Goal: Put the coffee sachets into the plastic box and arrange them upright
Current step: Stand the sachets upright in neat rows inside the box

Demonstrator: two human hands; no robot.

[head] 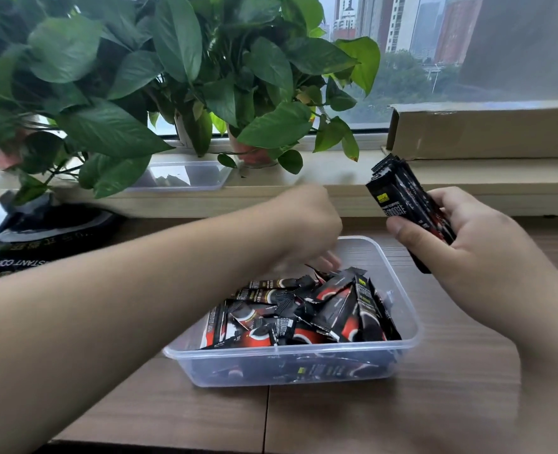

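A clear plastic box (408, 326) sits on the wooden table and holds several black-and-red coffee sachets (307, 312) lying jumbled and tilted. My left hand (307, 221) reaches over the box's far end with its fingers curled down at the sachet tips. It is blurred, and I cannot see whether it grips one. My right hand (461, 244) is to the right of the box, above the table. It grips a bundle of sachets (405, 201) that stands nearly upright, tilted left.
Potted leafy plants (179, 70) stand on the window sill behind the box, with a second clear box or lid (189, 175) beneath the leaves. A black coffee bag (45, 237) lies at far left. A cardboard box (484, 129) rests on the sill at right.
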